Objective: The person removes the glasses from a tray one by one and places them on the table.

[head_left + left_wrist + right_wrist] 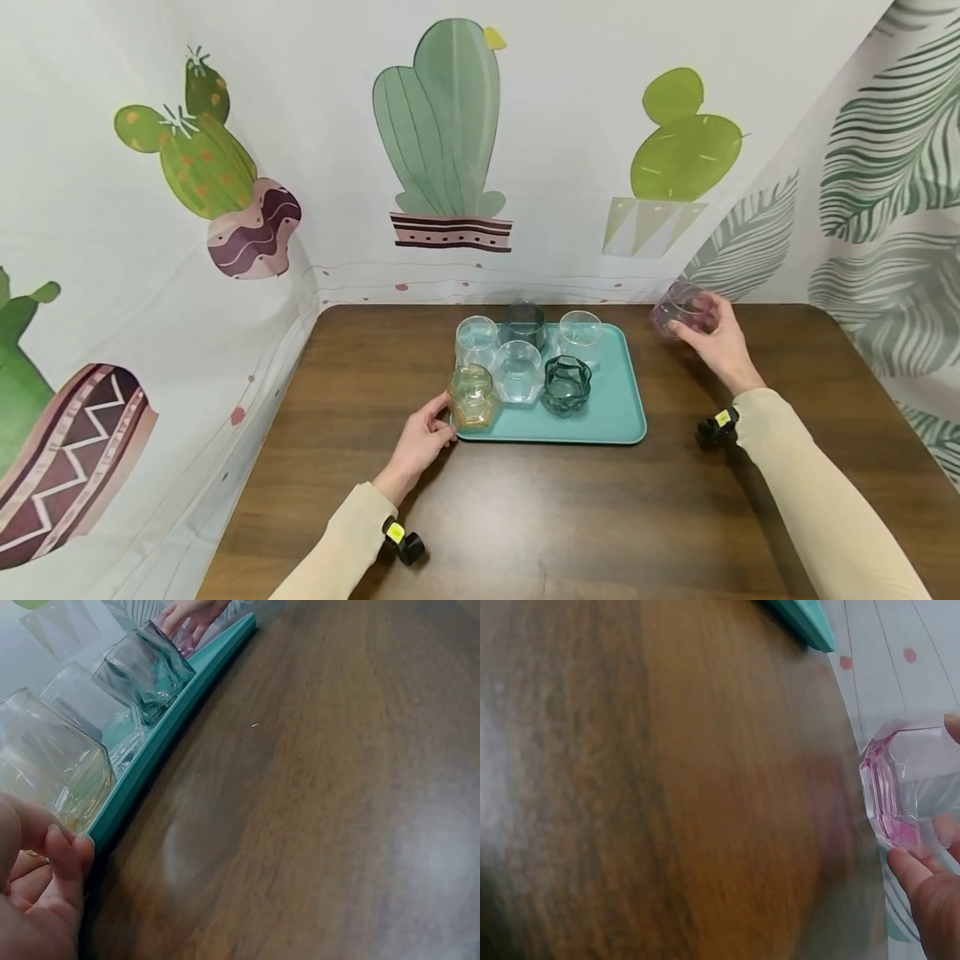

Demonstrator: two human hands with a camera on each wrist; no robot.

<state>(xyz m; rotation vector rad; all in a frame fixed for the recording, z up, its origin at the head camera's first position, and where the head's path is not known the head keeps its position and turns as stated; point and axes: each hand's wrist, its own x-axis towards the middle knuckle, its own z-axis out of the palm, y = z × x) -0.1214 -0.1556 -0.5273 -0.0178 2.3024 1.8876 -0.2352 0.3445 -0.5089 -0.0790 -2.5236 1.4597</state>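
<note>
Glass (670, 310), pink, just right of the tray (621, 396), pinched in the right hand (722, 346) — likely light, rigid, slick and breakable, so best taken gently round the sides. Left hand (420, 442) — pinching the tray at its near left corner.

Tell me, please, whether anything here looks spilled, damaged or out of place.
Nothing looks spilled or damaged; only the pink glass stands out, tilted in the right hand, off the tray holding the other glasses.
</note>
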